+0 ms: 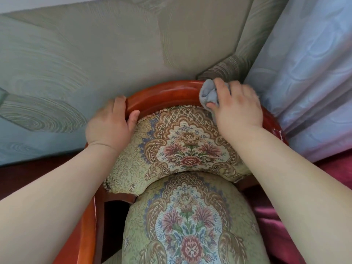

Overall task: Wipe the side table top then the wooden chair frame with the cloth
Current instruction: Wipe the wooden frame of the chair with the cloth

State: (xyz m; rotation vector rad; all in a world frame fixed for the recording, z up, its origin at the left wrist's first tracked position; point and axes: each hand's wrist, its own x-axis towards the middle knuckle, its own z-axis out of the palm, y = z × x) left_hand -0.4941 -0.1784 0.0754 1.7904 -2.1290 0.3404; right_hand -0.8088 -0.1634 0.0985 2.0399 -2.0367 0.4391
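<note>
Right grip [238, 105]: fingers curled round a bunched grey-blue cloth [207, 92], pressing it on the top rail of the red-brown wooden chair frame [167, 92]. Left grip [110, 126]: clamped on the same rail, thumb on its inner side, well apart from the cloth. Below both grips: floral backrest [188, 141] and seat [186, 225]. Just beyond the right grip: pale blue curtain [304, 73].

Bunched grey-blue cloth [208, 93] lies on glossy red-brown chair frame [167, 92]
</note>
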